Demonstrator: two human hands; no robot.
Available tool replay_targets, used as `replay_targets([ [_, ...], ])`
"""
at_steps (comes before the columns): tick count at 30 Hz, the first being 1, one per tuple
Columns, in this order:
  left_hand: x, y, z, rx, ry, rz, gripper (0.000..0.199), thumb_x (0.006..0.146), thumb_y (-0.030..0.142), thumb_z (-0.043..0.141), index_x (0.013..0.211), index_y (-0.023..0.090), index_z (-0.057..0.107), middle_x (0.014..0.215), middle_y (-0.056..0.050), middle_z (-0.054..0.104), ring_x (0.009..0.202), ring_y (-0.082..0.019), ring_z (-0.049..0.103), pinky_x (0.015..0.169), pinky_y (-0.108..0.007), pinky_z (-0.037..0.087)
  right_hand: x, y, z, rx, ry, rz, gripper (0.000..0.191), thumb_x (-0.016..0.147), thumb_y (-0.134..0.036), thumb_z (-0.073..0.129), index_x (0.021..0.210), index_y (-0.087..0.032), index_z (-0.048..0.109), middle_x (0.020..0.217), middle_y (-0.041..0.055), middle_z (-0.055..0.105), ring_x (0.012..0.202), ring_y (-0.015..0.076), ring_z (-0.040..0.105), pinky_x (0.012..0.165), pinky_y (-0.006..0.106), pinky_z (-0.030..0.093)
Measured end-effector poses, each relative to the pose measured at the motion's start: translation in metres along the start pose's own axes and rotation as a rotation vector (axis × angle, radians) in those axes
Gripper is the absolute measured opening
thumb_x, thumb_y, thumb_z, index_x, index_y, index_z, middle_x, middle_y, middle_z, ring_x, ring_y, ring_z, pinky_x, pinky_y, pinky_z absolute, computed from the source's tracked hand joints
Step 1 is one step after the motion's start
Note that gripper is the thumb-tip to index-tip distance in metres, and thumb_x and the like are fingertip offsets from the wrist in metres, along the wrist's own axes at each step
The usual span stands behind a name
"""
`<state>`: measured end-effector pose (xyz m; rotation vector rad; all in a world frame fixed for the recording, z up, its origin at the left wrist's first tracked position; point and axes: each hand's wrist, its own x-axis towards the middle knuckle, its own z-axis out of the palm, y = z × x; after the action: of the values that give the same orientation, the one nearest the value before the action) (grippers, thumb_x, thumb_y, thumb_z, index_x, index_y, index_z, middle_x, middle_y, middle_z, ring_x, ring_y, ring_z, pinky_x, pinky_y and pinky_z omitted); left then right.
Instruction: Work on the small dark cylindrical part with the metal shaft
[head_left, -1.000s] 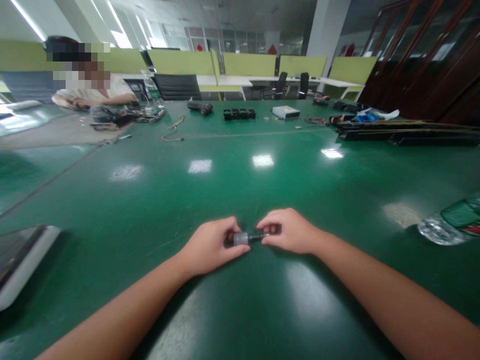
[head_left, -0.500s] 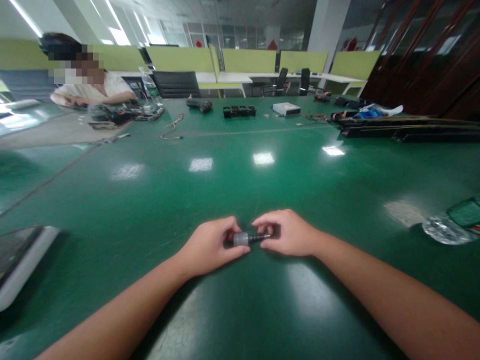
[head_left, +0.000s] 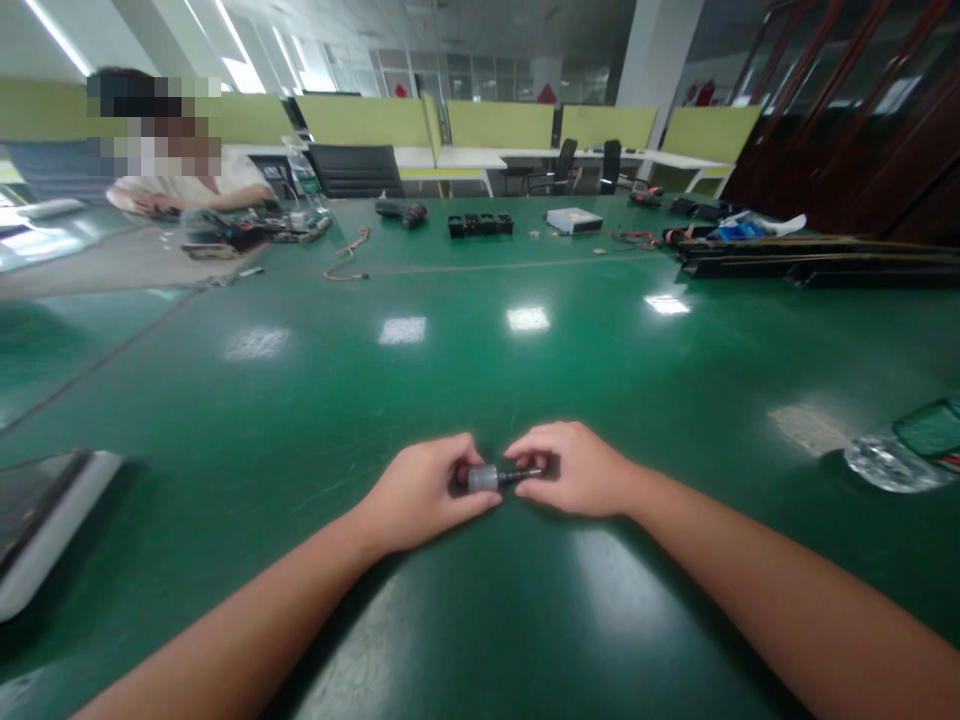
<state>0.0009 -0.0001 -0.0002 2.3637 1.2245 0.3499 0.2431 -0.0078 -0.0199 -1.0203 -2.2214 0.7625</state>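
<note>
Between my two hands, low over the green table, lies a small grey cylinder with a thin dark shaft pointing right. My left hand is closed round the grey body, thumb in front and fingers behind. The body's left end is hidden in that grip. My right hand curls round the shaft's bright tip, with its thumb below and fingertips above and behind. A small gap shows between the thumb and the shaft. How firmly the other fingers touch it cannot be made out.
At left is a white-edged device. A clear crumpled object is at right. Further back stand a power drill, a black block, a metal box and dark bars. A person sits far left.
My right thumb has shifted slightly down and left, away from the shaft. My left hand keeps its grip on the grey cylinder, almost still.
</note>
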Motion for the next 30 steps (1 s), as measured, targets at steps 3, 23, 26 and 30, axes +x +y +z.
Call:
replay_targets([
  [3,-0.0001,0.0003,0.0002,0.006,0.008,0.006,0.031,0.078,0.05,0.069,0.085,0.02,0.06,0.074,0.002,0.066,0.063,-0.015,0.059,0.058,-0.024,0.037,0.0005,-0.0017,-0.0007,-0.026,-0.019,-0.022,0.027,0.077,-0.024,0.074,0.103,-0.02,0.072,0.087,0.0024,0.071,0.075,0.0144,0.063,0.072,0.026,0.045],
  [23,0.0,0.0028,0.0016,0.04,0.021,0.004,0.03,0.079,0.05,0.068,0.085,0.021,0.06,0.074,0.002,0.067,0.063,-0.016,0.06,0.058,-0.025,0.037,0.0065,-0.007,0.0053,-0.057,-0.035,-0.034,0.009,0.081,-0.02,0.073,0.09,-0.02,0.073,0.083,-0.0004,0.068,0.074,0.0126,0.059,0.074,0.026,0.04],
  [26,0.0003,0.003,0.0011,0.04,0.014,0.001,0.031,0.079,0.05,0.068,0.085,0.021,0.061,0.075,0.001,0.067,0.064,-0.016,0.06,0.058,-0.025,0.037,0.0066,-0.0071,0.0052,-0.056,-0.037,-0.018,0.01,0.08,-0.019,0.073,0.091,-0.02,0.072,0.082,-0.0009,0.067,0.073,0.0119,0.059,0.073,0.025,0.04],
  [30,0.0003,0.0022,0.001,0.036,0.003,0.0,0.031,0.079,0.051,0.068,0.086,0.021,0.06,0.076,0.001,0.067,0.065,-0.016,0.061,0.058,-0.025,0.037,0.0065,-0.0079,0.0046,-0.056,-0.047,-0.005,0.011,0.079,-0.018,0.072,0.09,-0.02,0.072,0.082,-0.0005,0.067,0.073,0.0121,0.059,0.072,0.026,0.041],
])
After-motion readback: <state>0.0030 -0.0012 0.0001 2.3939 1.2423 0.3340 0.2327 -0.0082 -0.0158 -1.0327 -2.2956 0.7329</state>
